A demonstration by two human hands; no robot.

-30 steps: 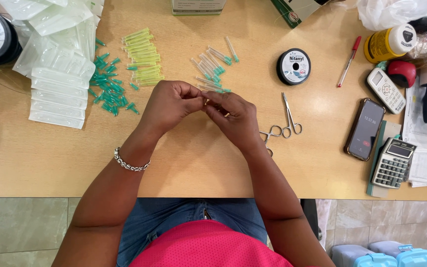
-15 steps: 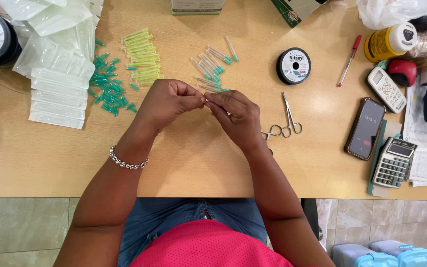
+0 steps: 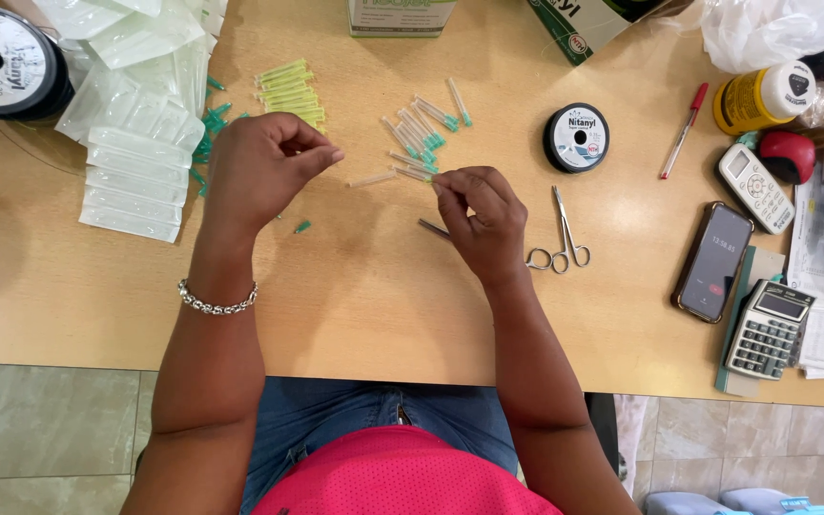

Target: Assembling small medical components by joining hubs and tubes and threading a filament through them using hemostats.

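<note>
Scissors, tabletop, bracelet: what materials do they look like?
Scissors: bare metal, silvery shine on blades and loops. Tabletop: smooth pale wood-look surface, likely laminate, soft sheen. Bracelet by left hand: silvery links, probably metal.

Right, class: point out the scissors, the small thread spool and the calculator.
scissors point(image 3: 559, 238): head view, on the crossing of the blades.
small thread spool point(image 3: 576, 137): head view, on its round top face.
calculator point(image 3: 770, 330): head view, on the keypad.
</note>
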